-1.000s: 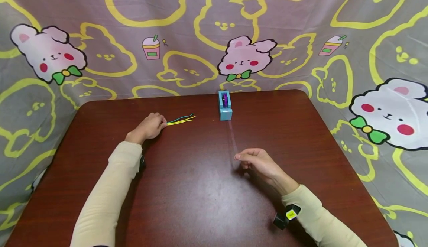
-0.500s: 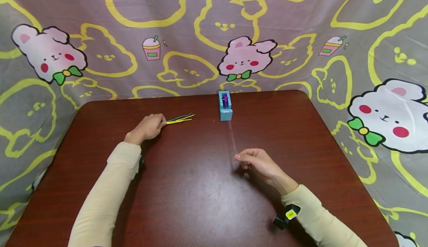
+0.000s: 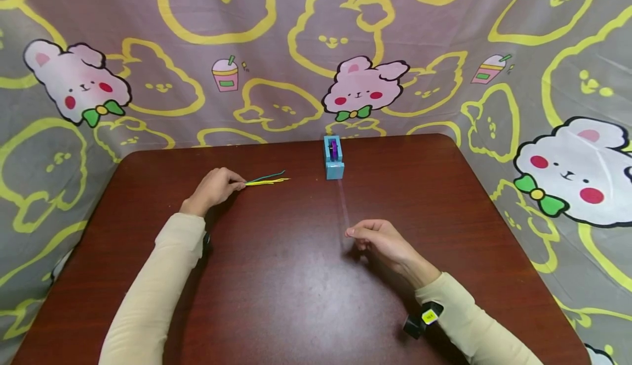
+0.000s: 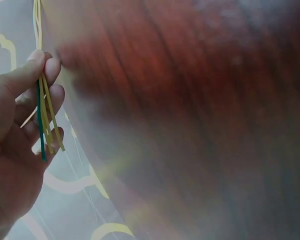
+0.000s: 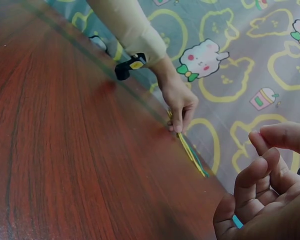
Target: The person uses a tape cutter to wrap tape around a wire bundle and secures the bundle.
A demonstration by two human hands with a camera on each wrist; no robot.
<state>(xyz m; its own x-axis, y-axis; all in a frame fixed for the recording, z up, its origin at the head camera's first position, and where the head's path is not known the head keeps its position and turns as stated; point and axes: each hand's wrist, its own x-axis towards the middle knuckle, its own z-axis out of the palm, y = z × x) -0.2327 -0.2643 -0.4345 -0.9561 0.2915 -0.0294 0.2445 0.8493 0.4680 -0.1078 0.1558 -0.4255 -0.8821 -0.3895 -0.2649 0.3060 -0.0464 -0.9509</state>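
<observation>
1 left hand [image 3: 213, 190] — pinches yellow and green strands [image 3: 266, 181] mid-length, likely keeping them together. 1 right hand [image 3: 387, 246] — pinches the end of a clear tape strip [image 3: 343, 201], likely keeping it taut from the blue dispenser [image 3: 334, 170] near the table's [image 3: 296, 299] far edge.

Bunch of skinny wire-like strands [image 3: 266, 181], several yellow plus a teal one, pinched partway along by the left hand [image 3: 214, 186], ends poking out both sides and fanning a bit. Can't tell if they touch the worktop [image 3: 296, 277]. Blue tape dispenser [image 3: 334, 170] sits upright near the far edge, purple roll [image 3: 334, 150] inside. A see-through tape strip [image 3: 343, 203] runs pretty straight from its front to the right hand [image 3: 382, 243], which pinches the loose end.
</observation>
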